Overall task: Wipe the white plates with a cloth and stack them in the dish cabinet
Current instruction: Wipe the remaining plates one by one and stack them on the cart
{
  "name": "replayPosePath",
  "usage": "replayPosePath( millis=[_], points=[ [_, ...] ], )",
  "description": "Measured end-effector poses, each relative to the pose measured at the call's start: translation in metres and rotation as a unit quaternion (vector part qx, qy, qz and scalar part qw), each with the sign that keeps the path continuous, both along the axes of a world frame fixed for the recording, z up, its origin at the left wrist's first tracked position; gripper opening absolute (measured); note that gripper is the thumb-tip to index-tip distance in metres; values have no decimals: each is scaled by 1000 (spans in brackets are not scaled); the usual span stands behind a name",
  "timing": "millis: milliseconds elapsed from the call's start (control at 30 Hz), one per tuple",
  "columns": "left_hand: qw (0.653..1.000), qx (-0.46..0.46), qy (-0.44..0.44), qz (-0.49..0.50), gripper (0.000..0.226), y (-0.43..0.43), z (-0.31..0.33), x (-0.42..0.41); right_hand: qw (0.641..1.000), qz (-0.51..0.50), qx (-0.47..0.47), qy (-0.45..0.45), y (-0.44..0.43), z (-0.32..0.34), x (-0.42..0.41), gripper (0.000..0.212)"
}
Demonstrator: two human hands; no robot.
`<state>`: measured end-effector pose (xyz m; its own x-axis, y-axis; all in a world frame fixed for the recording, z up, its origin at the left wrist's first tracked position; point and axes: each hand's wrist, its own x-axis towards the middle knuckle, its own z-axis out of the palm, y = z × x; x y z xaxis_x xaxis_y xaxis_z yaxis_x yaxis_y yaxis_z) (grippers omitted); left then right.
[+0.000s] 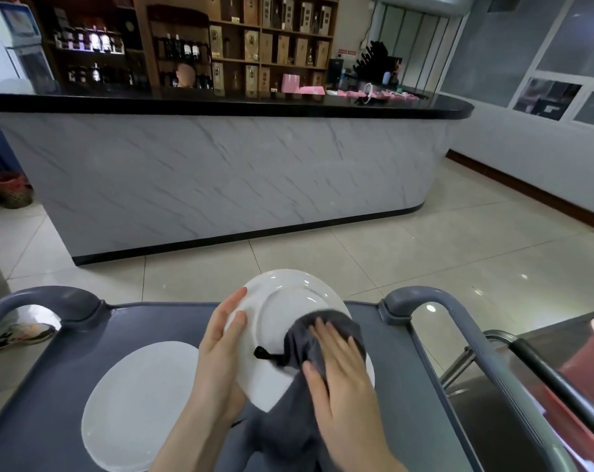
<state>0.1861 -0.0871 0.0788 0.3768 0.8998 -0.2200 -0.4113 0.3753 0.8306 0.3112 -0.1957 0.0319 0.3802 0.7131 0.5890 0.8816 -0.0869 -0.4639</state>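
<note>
Above the cart (pixel 408 379), the left hand (pixel 217 349) is gripping the rim of a tilted plate (pixel 282 311) as the flat right hand (pixel 340 369) is pressing the cloth (pixel 300 340) against it; hard rubbing could dislodge it.

Worn at head height, looking forward and down. Takes in the left hand (pixel 217 349), the right hand (pixel 340 369) and a held white plate (pixel 288 301) very near at the lower middle, over a grey cart (pixel 408 369). Faces a marble-fronted counter (pixel 220 172) farther off across the tiled floor (pixel 425 240). Bends straight edges, wide-angle.
</note>
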Motion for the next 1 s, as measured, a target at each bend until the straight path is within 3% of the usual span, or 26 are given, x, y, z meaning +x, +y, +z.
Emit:
replayPosePath(
  millis=[167, 333, 400, 467, 533, 633, 733, 800, 933, 1000],
  points=[
    [999, 22, 21, -13, 31, 0, -1, -2, 993, 77, 11, -87, -10, -16, -18, 44],
    [998, 50, 7, -46, 32, 0, 7, -5, 998, -4, -17, 54, -1, 10, 11, 51],
    [996, 69, 23, -57, 32, 1, 9, -7, 991, -12, -31, 132, 1, 19, 24, 51],
    [993, 83, 36, -73, 32, 3, 13, -8, 987, -2, -53, 154, 8, 28, 37, 48],
    [990, 90, 51, -94, 36, 6, 15, -8, 991, 36, -78, 103, 21, 43, 44, 48],
    [984, 98, 65, -134, 45, 6, 21, -2, 985, 116, -109, -59, 36, 58, 34, 52],
    [983, 100, 73, -136, 44, 2, 20, 0, 973, 158, -130, -107, 40, 60, 30, 50],
    [983, 98, 75, -133, 43, 0, 18, -2, 983, 140, -103, -61, 37, 54, 40, 49],
    [987, 84, 81, -115, 40, 3, 16, -8, 984, 50, -88, 147, 20, 39, 58, 43],
    [986, 88, 86, -116, 39, 8, 18, -9, 984, 52, -97, 138, 19, 38, 51, 46]
  ],
)
